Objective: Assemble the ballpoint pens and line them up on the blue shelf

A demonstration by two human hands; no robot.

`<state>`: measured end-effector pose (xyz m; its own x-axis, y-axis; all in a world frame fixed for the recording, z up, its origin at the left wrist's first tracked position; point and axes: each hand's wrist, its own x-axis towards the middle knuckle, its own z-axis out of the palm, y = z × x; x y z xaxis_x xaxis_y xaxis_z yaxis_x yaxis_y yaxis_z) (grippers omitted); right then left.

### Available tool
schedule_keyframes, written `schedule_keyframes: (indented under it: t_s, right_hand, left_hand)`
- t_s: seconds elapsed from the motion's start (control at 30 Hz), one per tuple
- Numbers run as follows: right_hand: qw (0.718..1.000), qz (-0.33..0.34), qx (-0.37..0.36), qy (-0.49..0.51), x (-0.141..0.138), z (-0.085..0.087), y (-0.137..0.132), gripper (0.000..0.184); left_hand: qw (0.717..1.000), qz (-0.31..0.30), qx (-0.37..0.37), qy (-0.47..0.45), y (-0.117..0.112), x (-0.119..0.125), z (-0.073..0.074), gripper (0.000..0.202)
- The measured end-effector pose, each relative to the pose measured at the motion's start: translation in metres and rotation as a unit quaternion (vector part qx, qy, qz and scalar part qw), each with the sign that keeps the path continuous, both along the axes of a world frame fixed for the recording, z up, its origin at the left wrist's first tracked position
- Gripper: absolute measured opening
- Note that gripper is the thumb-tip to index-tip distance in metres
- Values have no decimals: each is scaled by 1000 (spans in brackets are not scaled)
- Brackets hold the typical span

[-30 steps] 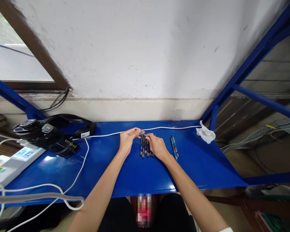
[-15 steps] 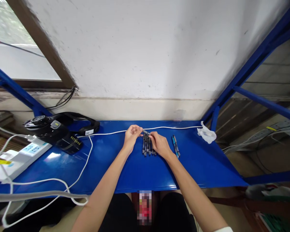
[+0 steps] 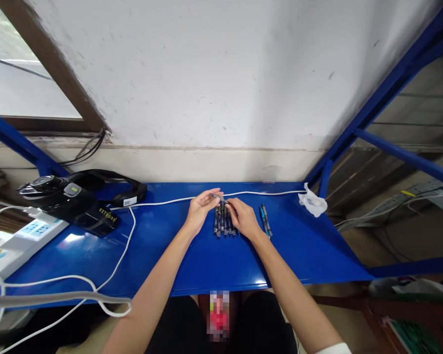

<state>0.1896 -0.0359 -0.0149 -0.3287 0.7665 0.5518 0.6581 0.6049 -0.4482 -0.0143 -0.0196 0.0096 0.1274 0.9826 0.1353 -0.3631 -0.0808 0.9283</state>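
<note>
Above a row of dark pens (image 3: 221,223) on the blue table, my two hands meet at one slim dark pen (image 3: 224,200). My left hand (image 3: 201,211) pinches its left part between thumb and fingers, the fingertips pointing right. The fingers of my right hand (image 3: 243,216) are closed round its right end and partly cover it. Whether the pen is whole or in two parts is too small to tell. Just right of my right hand lie pens with blue and dark barrels (image 3: 266,221), side by side.
A black bottle (image 3: 77,206) lies at the left by a black strap (image 3: 133,187) and a white power strip (image 3: 29,241). White cable (image 3: 170,201) runs along the back of the blue table (image 3: 217,268). Crumpled white tissue (image 3: 313,202) is at the right, near the blue frame (image 3: 325,179).
My left fingers have straightened somewhat, and a thin pointed end now shows above the left thumb. Both hands stay over the pen row. The whole view has shifted slightly.
</note>
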Motion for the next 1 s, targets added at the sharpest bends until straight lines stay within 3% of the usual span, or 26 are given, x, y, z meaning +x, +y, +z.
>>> schedule_keyframes:
  t_s: [0.1, 0.2, 0.33, 0.47, 0.67, 0.87, 1.0]
  right_hand:
    - [1000, -7, -11, -3, 0, 0, -1, 27]
    - [1000, -14, -26, -4, -1, 1, -2, 21]
    - [999, -20, -41, -8, -2, 2, -3, 22]
    - [1000, -10, 3, -28, -3, -1, 1, 29]
    - [999, -28, -17, -20, -3, -7, 4, 19]
    - [999, -21, 16, -39, -3, -7, 6, 26]
    - [999, -38, -3, -25, -3, -9, 6, 19]
  left_hand:
    - [999, 27, 2, 26, 1, 2, -3, 34]
    - [998, 58, -8, 34, 1, 4, -7, 33]
    - [998, 50, -24, 21, 0, 7, -7, 37]
    - [998, 62, -28, 16, -1, 8, -5, 38]
    - [997, 58, -37, 33, 0, 9, -6, 41]
    - [998, 47, -33, 28, -2, 10, -6, 41]
    - [998, 38, -31, 38, -3, 11, -6, 41]
